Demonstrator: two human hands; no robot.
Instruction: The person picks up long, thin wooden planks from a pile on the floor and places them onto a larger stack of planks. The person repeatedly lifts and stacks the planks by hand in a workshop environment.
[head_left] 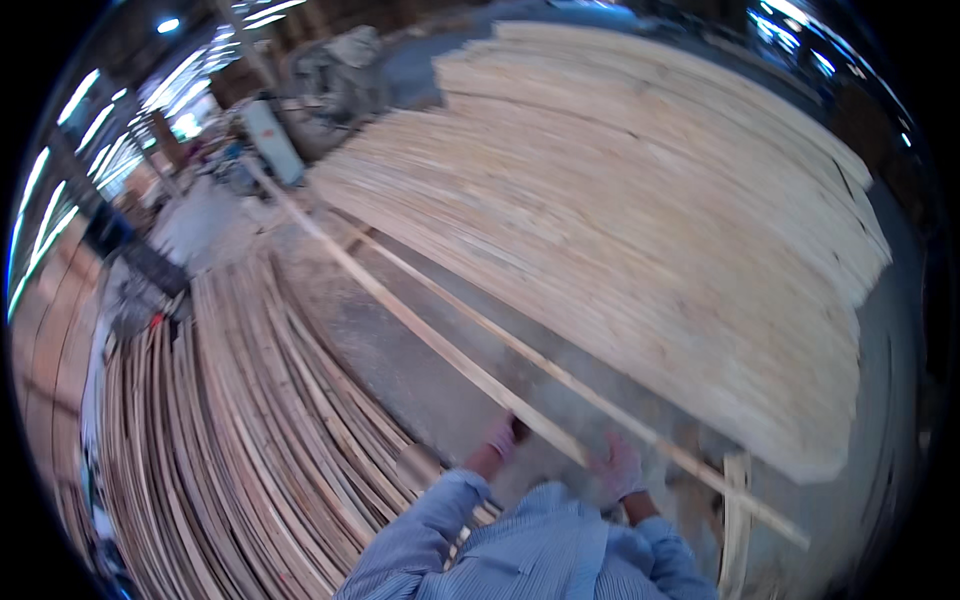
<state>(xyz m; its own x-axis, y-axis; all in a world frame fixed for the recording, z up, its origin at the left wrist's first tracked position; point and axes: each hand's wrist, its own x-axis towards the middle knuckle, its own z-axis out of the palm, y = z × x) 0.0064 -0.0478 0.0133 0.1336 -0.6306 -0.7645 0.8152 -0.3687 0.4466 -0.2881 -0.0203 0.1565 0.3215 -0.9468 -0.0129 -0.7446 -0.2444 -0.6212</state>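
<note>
A long thin wooden strip (400, 312) runs from the far left down toward my body. My left hand (500, 436), in a pale glove, is closed on it from below near its close end. At that end is my right hand (620, 468), also gloved, fingers partly spread; motion blur hides whether it grips the strip. A second long strip (560, 375) lies parallel just to the right and passes by my right hand. Both of my sleeves are blue striped.
A big stack of pale wide boards (640, 220) fills the right and centre. A heap of narrow curved strips (230, 430) lies on the left. Dusty grey floor (400, 370) runs between them. Machinery and clutter (270, 140) stand at the far left.
</note>
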